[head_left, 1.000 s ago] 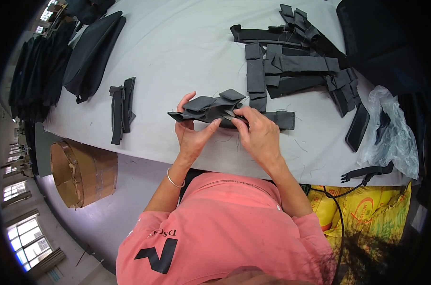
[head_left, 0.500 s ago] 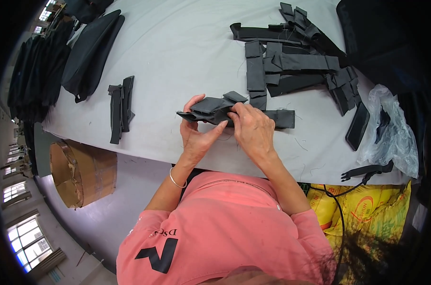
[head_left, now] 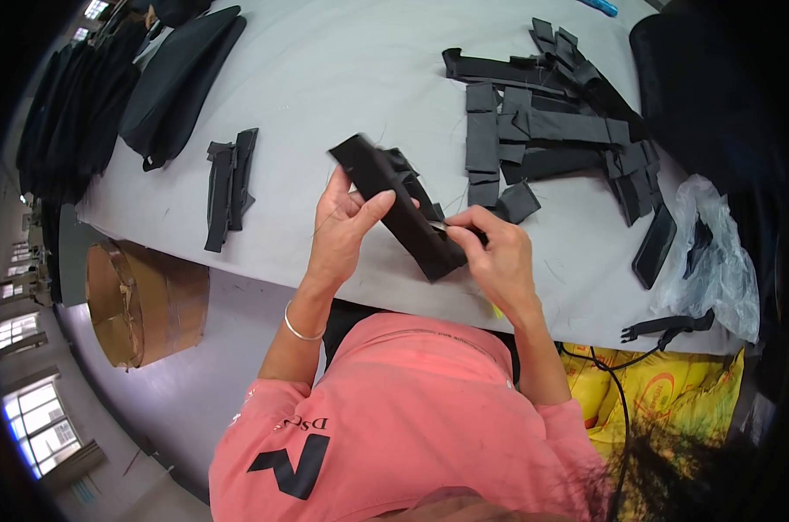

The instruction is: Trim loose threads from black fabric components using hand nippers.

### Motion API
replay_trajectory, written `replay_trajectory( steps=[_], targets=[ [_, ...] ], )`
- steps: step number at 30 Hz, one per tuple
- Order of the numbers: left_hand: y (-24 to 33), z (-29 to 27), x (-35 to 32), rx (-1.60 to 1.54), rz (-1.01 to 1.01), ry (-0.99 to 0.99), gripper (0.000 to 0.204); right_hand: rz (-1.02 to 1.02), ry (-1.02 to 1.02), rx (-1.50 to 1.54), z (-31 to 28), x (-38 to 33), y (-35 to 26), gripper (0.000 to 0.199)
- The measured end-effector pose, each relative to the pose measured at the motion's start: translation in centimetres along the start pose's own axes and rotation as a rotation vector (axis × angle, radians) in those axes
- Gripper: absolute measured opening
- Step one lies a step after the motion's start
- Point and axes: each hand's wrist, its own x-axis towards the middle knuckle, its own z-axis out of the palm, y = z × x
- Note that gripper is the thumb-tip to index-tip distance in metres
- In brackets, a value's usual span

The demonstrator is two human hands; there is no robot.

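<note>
Blue object (head_left: pixel 600 7) partly off-frame

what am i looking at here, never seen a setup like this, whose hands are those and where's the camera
No machine here: these are a person's own bare hands. A wide fisheye camera worn on that person's head looks down, so straight edges bend near the rim. The left hand holds a long black fabric strip at a slant. The right hand pinches a small pale object, too small to identify, beside it. On the pale cloth-covered table lie a loose pile of dark grey fabric strips, a small bundle of dark strips and a crumpled clear plastic bag.
</note>
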Motion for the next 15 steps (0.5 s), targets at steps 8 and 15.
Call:
replay_trajectory(
  steps=[8, 15],
  targets=[
    [-3.4, -0.4, 0.5, -0.089, -0.177, -0.005, 0.048, 0.039, 0.037, 0.078, -0.9, 0.4, 1.8, 0.013],
    [-4.4, -0.3, 0.4, -0.015, -0.238, -0.004, 0.067, -0.326, 0.113, -0.065, 2.0, 3.1, 1.0, 0.012]
  ],
)
